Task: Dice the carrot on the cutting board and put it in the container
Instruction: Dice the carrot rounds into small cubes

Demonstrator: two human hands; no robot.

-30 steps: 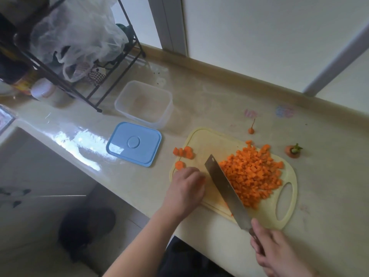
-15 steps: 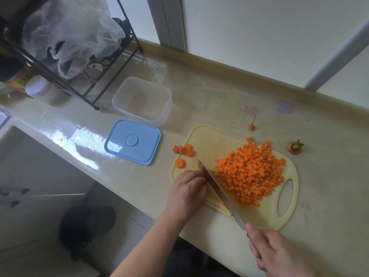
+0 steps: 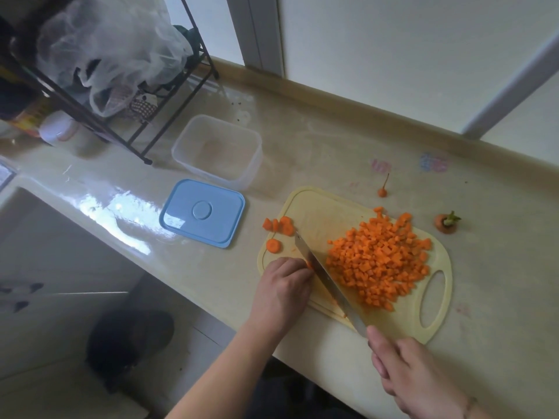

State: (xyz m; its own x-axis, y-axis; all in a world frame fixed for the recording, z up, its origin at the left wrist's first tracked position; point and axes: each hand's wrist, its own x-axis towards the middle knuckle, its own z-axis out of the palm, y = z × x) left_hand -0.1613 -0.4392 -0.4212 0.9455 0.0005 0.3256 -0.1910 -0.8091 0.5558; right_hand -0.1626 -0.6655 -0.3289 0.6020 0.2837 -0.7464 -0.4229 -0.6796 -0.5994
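A pale yellow cutting board (image 3: pixel 320 207) lies on the counter with a heap of diced carrot (image 3: pixel 378 258) on its right half. My left hand (image 3: pixel 284 288) curls over a small carrot piece (image 3: pixel 309 265) at the board's near left edge, mostly hiding it. My right hand (image 3: pixel 414 373) grips the handle of a knife (image 3: pixel 326 279), whose blade stands on the board right beside my left fingers. Carrot slices (image 3: pixel 279 225) lie at the board's left corner. The clear container (image 3: pixel 217 151) stands empty behind, its blue lid (image 3: pixel 202 213) beside it.
A carrot top with green stub (image 3: pixel 447 222) and a thin root tip (image 3: pixel 382 191) lie on the counter beyond the board. A black wire rack (image 3: pixel 121 95) with plastic bags stands at the back left. The counter's front edge drops to the floor at the left.
The knife has shifted left from the diced heap and its blade has come down beside my left fingers. My left hand stays on the carrot piece.
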